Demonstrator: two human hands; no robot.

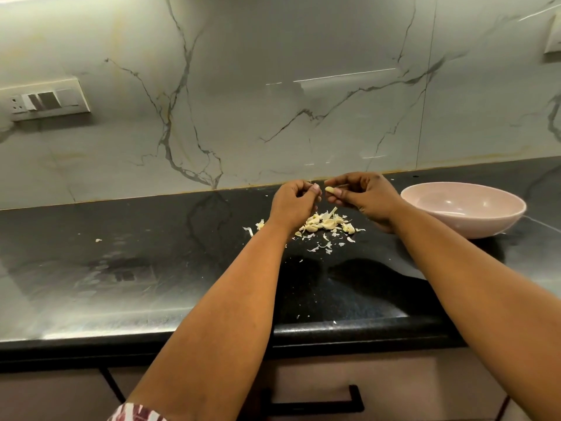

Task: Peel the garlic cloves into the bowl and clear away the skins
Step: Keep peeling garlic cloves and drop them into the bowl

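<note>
A pale garlic clove [330,190] is pinched between the thumb and fingers of my right hand [368,197], held above the counter. My left hand [293,203] hovers close beside it with its fingers curled in, and I cannot tell whether a bit of skin is in them. Below both hands lies a pile of garlic cloves and papery skins [326,223] on the black counter. A pink bowl [498,221] stands to the right of my right hand; no cloves are visible inside it.
Loose skin flakes [321,247] are scattered in front of the pile, and one scrap [98,240] lies far left. The marble backsplash rises just behind my hands, with a switch plate [45,100] at left. The counter's front edge [349,329] runs above drawers.
</note>
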